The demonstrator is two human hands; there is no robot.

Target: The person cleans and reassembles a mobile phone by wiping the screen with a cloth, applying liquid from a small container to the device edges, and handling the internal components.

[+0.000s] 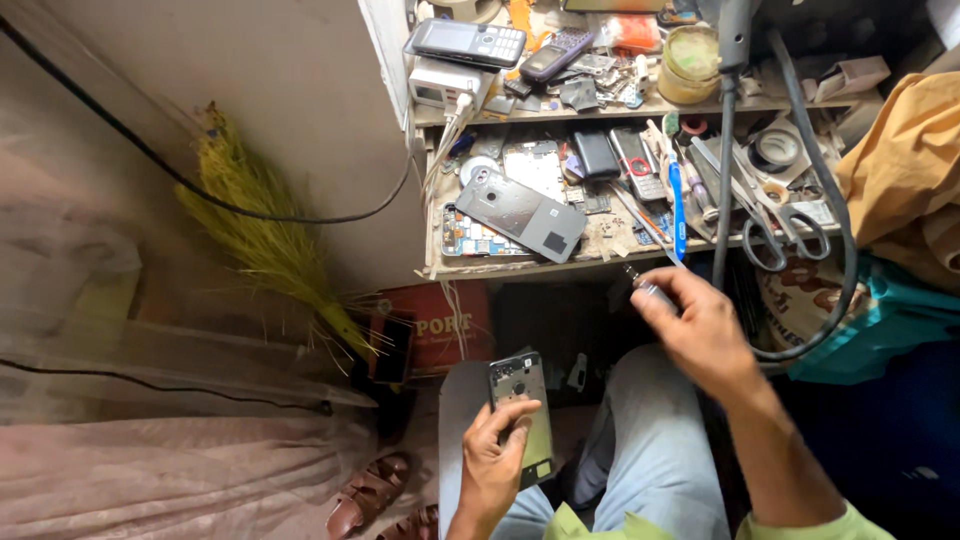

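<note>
2 hands are showing: the left hand (497, 455) and the right hand (697, 335). 1 opened phone frame (522, 415) is sitting in the left, 1 small metal tool (650, 290) in the right. 2 keypad phones (468, 42) are lying on the upper shelf (600, 110), with 1 round jar (690, 65). 1 grey back cover (520, 213), 1 pair of scissors (780, 225) and 1 blue pen (677, 210) are lying on the lower surface (600, 262). 1 broom (265, 235) is leaning left, and 2 sandals (365, 495) are lying on the floor.
</note>
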